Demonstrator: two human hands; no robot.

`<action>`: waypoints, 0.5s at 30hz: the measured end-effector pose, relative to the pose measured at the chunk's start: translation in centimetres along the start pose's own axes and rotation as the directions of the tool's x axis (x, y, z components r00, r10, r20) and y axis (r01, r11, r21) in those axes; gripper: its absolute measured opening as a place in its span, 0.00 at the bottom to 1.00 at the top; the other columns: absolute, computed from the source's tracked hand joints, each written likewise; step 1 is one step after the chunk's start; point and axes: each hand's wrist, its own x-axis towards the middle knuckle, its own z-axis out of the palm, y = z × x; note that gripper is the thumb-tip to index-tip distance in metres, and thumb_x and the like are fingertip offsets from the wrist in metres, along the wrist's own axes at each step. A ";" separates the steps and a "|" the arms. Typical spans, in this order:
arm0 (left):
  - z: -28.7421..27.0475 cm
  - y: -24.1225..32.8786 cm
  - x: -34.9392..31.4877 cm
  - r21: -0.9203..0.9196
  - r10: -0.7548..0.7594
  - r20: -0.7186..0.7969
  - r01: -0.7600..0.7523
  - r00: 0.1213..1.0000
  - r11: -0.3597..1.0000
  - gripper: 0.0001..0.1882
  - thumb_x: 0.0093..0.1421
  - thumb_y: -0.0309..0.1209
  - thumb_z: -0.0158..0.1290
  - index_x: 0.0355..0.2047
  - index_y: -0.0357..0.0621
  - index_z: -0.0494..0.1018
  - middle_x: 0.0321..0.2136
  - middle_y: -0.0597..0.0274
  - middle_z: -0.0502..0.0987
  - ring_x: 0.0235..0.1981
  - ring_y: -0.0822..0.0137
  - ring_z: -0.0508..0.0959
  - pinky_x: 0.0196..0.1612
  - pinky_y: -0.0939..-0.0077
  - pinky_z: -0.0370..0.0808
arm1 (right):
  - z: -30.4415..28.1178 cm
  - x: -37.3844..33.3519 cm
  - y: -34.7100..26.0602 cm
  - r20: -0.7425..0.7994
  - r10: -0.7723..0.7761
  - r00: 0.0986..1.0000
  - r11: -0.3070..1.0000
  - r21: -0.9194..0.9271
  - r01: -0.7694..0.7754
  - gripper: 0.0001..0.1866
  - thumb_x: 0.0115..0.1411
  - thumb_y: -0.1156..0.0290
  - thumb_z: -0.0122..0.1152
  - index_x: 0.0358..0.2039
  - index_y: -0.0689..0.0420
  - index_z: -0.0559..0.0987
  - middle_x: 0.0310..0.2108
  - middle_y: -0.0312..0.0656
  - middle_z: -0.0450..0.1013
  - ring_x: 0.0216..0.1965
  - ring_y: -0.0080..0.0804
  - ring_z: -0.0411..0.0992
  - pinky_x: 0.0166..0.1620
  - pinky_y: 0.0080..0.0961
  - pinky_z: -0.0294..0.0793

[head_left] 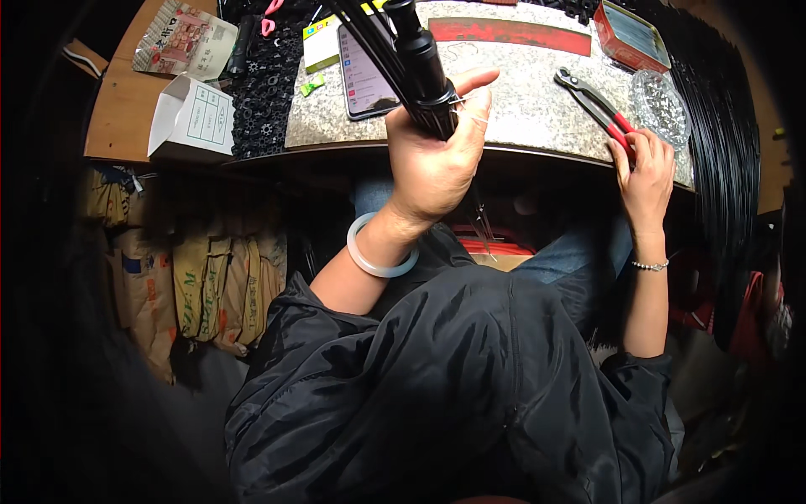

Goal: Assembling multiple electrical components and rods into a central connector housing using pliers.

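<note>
Left grip (432,172): was wrapped around the rods (369,42), low on the visible bundle, thumb spread aside.
Rods: ran up and leftward out of the left grip, past the view's top edge; looked long, smooth and stiff, so probably light singly but top-heavy when held this low.
Shaft (420,57): rose just above the left grip, alongside the rods; looked thicker, rigid, likely slick judging by the gloss.
Wires (458,101): showed beside the left thumb; seemed thin and easily bent. Pinched or merely crossing: could not tell.
Better hold: probably lay higher, above the left grip, pressing rods and shaft together against sliding.
Right grip (646,172): was closed on the pliers (600,109), near the handle ends.
Pliers: lay on the worktop (520,97), pointing up and leftward from the right grip; looked sturdy, heavy-headed, best taken by the red handles.
Phone (367,71): lay beyond the left grip, leftward; likely slippery and fragile.
</note>
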 end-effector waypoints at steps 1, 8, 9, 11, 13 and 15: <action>0.0 0.0 0.0 -0.001 0.000 -0.002 0.000 1.000 1.000 0.11 0.60 0.23 0.48 0.42 0.31 0.72 0.14 0.71 0.67 0.09 0.82 0.63 0.11 0.89 0.58 | 0.0 0.2 0.2 0.066 -0.004 0.998 0.999 0.032 0.002 0.12 0.53 0.63 0.61 0.31 0.58 0.74 0.35 0.41 0.70 0.38 0.39 0.67 0.41 0.33 0.66; 0.4 -0.3 0.6 0.030 0.009 -0.022 -0.008 1.000 1.000 0.11 0.60 0.24 0.49 0.41 0.30 0.73 0.12 0.72 0.66 0.09 0.83 0.62 0.12 0.89 0.57 | -3.5 0.5 -0.6 0.169 0.018 0.985 0.711 0.691 -0.132 0.05 0.55 0.76 0.58 0.32 0.60 0.73 0.31 0.35 0.64 0.30 0.23 0.63 0.33 0.18 0.63; 0.3 -0.4 0.6 0.046 -0.001 -0.029 0.002 1.000 0.999 0.11 0.60 0.24 0.49 0.41 0.30 0.73 0.11 0.72 0.66 0.09 0.83 0.62 0.12 0.89 0.57 | -6.0 0.8 -1.9 0.231 -0.021 0.973 0.722 0.676 -0.145 0.08 0.51 0.76 0.61 0.34 0.60 0.74 0.32 0.37 0.64 0.31 0.24 0.64 0.33 0.19 0.64; -0.2 -0.6 0.5 0.046 -0.010 -0.050 0.013 0.999 0.999 0.11 0.60 0.25 0.49 0.41 0.30 0.73 0.11 0.72 0.66 0.09 0.84 0.62 0.12 0.89 0.56 | -9.6 1.6 -4.6 0.187 -0.143 0.972 0.795 0.607 0.000 0.15 0.44 0.75 0.66 0.35 0.57 0.77 0.32 0.39 0.65 0.30 0.28 0.66 0.32 0.20 0.66; 0.2 -0.9 0.6 0.030 -0.025 -0.051 0.027 0.998 0.999 0.11 0.60 0.25 0.49 0.41 0.31 0.73 0.11 0.73 0.65 0.09 0.84 0.62 0.12 0.88 0.56 | -11.7 2.0 -6.2 0.061 -0.264 0.963 0.885 0.413 0.217 0.18 0.37 0.73 0.70 0.33 0.53 0.79 0.31 0.40 0.66 0.28 0.34 0.69 0.27 0.24 0.68; 0.7 -0.6 0.8 -0.068 -0.098 -0.081 0.093 0.992 0.993 0.12 0.60 0.24 0.48 0.42 0.30 0.73 0.11 0.73 0.65 0.09 0.84 0.62 0.12 0.88 0.56 | -12.2 2.0 -6.7 0.000 -0.322 0.947 0.902 0.303 0.307 0.17 0.37 0.69 0.70 0.32 0.52 0.80 0.32 0.40 0.66 0.29 0.32 0.69 0.28 0.23 0.69</action>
